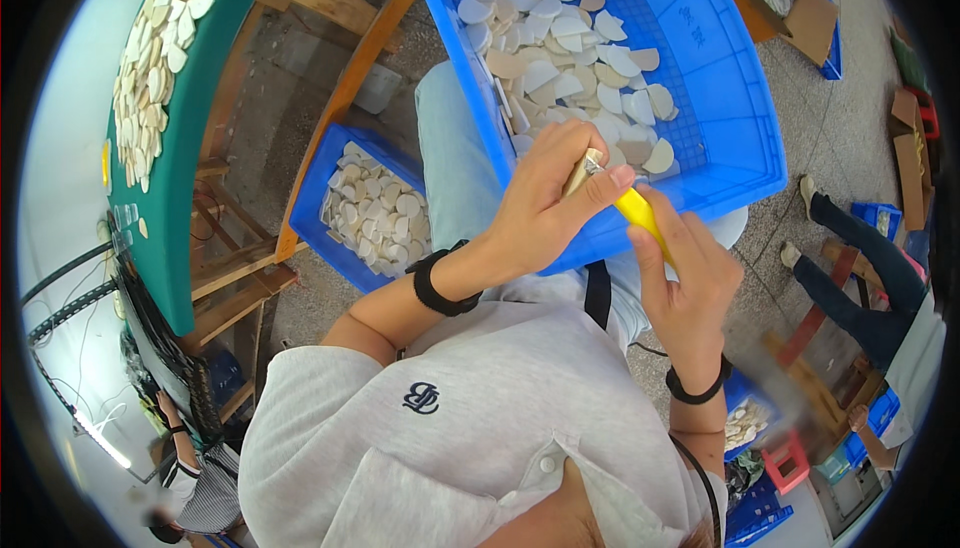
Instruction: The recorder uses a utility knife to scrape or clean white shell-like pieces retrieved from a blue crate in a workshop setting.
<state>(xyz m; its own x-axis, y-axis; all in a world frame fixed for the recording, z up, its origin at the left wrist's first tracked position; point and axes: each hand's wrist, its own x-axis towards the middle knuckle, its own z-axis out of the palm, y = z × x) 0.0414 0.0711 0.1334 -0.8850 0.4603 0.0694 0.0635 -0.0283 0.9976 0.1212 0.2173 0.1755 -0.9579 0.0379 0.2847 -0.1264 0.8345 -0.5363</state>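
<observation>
Above the large blue crate [755, 98], my left hand [545, 193] pinches a small pale flat piece [577, 176], seen nearly edge-on. My right hand [690, 273] is closed round a yellow-handled knife [637, 210]. Its metal tip meets the piece beside my left thumb, and the fingers hide part of the tip. Heaped in the crate beneath are many loose cream and white half-round pieces [570, 33]. The crate rests over my legs.
A smaller blue crate [310, 173] of similar pieces stands left of my leg. More pieces lie along a green-covered table [215, 98] at the far left. On the right are another person's legs [860, 278], cardboard boxes [910, 158] and a red stool [787, 463].
</observation>
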